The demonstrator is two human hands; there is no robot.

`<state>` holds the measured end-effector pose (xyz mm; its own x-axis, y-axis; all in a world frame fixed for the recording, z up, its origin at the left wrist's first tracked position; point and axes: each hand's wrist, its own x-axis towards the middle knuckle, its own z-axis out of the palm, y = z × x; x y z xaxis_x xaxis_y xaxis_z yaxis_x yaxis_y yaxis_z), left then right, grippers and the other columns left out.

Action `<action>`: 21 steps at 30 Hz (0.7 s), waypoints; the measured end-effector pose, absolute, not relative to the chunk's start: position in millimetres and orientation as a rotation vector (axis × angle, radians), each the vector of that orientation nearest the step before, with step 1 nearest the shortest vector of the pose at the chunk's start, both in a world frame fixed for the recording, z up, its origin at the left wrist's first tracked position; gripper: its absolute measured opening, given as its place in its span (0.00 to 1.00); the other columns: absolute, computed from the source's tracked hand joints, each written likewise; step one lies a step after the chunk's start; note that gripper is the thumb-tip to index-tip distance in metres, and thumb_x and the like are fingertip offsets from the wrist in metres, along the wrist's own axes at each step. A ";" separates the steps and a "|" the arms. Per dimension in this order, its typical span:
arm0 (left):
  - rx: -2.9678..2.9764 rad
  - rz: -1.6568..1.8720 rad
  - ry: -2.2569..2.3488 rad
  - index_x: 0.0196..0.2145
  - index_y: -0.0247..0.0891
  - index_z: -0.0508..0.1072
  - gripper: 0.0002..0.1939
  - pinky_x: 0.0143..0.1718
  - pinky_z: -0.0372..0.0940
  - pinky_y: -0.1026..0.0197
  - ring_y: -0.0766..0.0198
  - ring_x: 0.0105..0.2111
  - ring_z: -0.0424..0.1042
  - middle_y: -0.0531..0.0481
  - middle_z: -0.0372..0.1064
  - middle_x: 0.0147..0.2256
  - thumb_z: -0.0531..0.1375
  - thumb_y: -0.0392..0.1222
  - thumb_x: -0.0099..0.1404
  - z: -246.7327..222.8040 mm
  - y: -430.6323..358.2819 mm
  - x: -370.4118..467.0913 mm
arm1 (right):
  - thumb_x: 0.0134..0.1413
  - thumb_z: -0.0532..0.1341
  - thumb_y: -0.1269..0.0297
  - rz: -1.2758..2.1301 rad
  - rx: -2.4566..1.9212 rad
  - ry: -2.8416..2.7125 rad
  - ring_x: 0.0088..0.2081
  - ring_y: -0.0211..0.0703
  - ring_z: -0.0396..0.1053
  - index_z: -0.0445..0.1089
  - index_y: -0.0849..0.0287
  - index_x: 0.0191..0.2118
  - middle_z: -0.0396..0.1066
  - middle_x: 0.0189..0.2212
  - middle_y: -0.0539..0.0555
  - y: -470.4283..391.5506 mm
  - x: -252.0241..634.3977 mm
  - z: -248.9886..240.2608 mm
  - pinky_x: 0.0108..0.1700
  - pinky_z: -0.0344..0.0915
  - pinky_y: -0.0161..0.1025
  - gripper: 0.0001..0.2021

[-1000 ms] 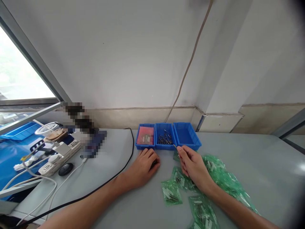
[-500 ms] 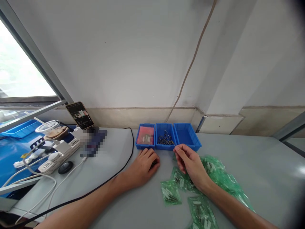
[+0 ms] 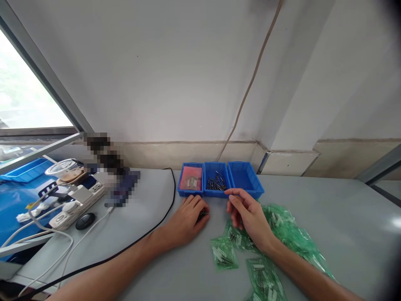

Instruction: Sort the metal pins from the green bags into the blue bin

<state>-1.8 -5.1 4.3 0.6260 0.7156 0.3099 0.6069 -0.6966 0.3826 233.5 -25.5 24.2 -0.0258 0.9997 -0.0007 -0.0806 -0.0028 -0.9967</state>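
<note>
My left hand rests on the grey table in front of the left blue bin, its fingers curled over small dark metal pieces. My right hand hovers at the front edge of the middle blue bin, index finger stretched out and apart from the thumb, with nothing seen between them. Dark metal pins lie in the middle bin. A pink packet fills the left bin. The right blue bin holds nothing visible. Green bags of metal parts lie below and beside my right hand.
More green bags spread to the right, and another lies at the near edge. A black cable crosses the table on the left. Beyond it are a black mouse, a power strip and white cables.
My right index finger has straightened and parted from the thumb, and the thin piece pinched there before is no longer seen. My left hand has stayed in place.
</note>
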 end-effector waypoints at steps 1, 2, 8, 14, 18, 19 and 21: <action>2.600 0.657 1.080 0.45 0.41 0.67 0.03 0.47 0.62 0.54 0.56 0.45 0.65 0.48 0.69 0.45 0.59 0.36 0.76 5.1 -5.4 -1.8 | 0.63 0.65 0.42 1.259 -1.137 -1.179 0.17 0.35 0.65 0.71 0.53 0.49 0.70 0.27 0.45 -25.7 233.0 23.3 0.16 0.54 0.31 0.21; 2.593 0.661 1.077 0.45 0.41 0.67 0.03 0.47 0.62 0.54 0.55 0.45 0.65 0.48 0.69 0.45 0.59 0.36 0.76 6.1 -5.8 -1.8 | 0.63 0.65 0.42 1.249 -1.138 -1.192 0.17 0.35 0.65 0.71 0.53 0.49 0.69 0.27 0.45 -25.8 232.5 22.1 0.16 0.53 0.31 0.21; 2.591 0.664 1.063 0.45 0.40 0.66 0.08 0.48 0.62 0.53 0.54 0.45 0.65 0.47 0.68 0.45 0.59 0.33 0.71 14.7 -9.9 -0.5 | 0.69 0.60 0.44 1.133 -1.190 -1.335 0.19 0.36 0.64 0.70 0.53 0.50 0.68 0.27 0.45 -27.5 231.7 13.0 0.20 0.58 0.33 0.17; 2.581 0.619 1.043 0.46 0.40 0.66 0.11 0.48 0.62 0.53 0.55 0.45 0.64 0.47 0.68 0.45 0.56 0.28 0.69 17.9 -10.7 -1.0 | 0.75 0.56 0.55 0.810 -1.278 -1.751 0.31 0.44 0.69 0.73 0.52 0.43 0.73 0.31 0.49 -31.7 232.5 14.3 0.33 0.64 0.39 0.12; 2.534 0.654 0.991 0.47 0.40 0.67 0.06 0.48 0.62 0.53 0.56 0.45 0.65 0.47 0.69 0.46 0.54 0.32 0.76 14.7 -8.6 -2.0 | 0.74 0.57 0.62 0.642 -1.199 -1.989 0.40 0.49 0.73 0.76 0.52 0.43 0.75 0.39 0.53 -33.9 231.9 15.2 0.44 0.68 0.43 0.10; 2.521 0.662 0.978 0.47 0.40 0.67 0.05 0.48 0.62 0.54 0.56 0.45 0.65 0.47 0.70 0.46 0.54 0.33 0.77 14.1 -8.3 -2.2 | 0.74 0.57 0.64 0.616 -1.181 -2.038 0.42 0.49 0.73 0.76 0.52 0.43 0.75 0.39 0.54 -34.0 231.8 14.7 0.45 0.68 0.44 0.10; 2.490 0.669 0.957 0.47 0.40 0.67 0.04 0.48 0.61 0.54 0.57 0.45 0.65 0.48 0.70 0.46 0.54 0.34 0.79 13.4 -8.0 -2.3 | 0.73 0.58 0.67 0.573 -1.160 -2.118 0.43 0.50 0.73 0.77 0.53 0.43 0.73 0.39 0.54 -33.8 231.8 13.4 0.46 0.69 0.44 0.09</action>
<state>-2.3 -8.0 13.4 0.6532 0.6989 0.2914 0.5134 -0.6917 0.5080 231.8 -33.8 13.4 -0.3992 0.8553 0.3302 0.5723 0.5138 -0.6391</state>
